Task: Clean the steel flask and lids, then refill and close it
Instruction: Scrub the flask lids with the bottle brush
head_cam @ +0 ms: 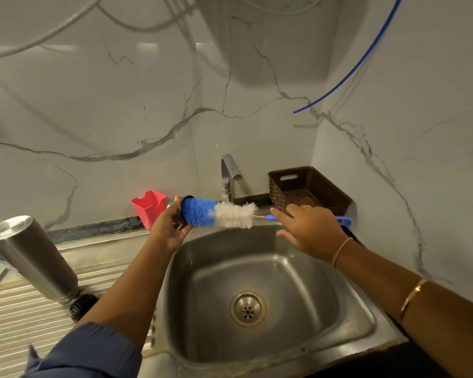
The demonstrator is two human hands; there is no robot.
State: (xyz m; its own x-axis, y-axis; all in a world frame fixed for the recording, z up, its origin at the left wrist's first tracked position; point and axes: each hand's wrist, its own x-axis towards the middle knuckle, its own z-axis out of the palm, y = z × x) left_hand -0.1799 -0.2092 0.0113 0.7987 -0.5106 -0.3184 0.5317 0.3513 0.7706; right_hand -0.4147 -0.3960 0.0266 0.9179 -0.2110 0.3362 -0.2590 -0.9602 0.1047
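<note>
Marble-veined walls (93,118), steel sink (202,282), flask (33,257) beside

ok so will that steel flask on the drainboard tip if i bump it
The steel flask stands tall, mouth down on its narrower end on the ribbed drainboard, so it probably tips easily. Being round, it would likely roll once down.

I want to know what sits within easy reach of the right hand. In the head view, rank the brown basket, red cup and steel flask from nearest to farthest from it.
1. The brown basket, just behind the right hand, in the back right corner.
2. The red cup, across the sink, by the wall.
3. The steel flask, far left on the drainboard.
</note>
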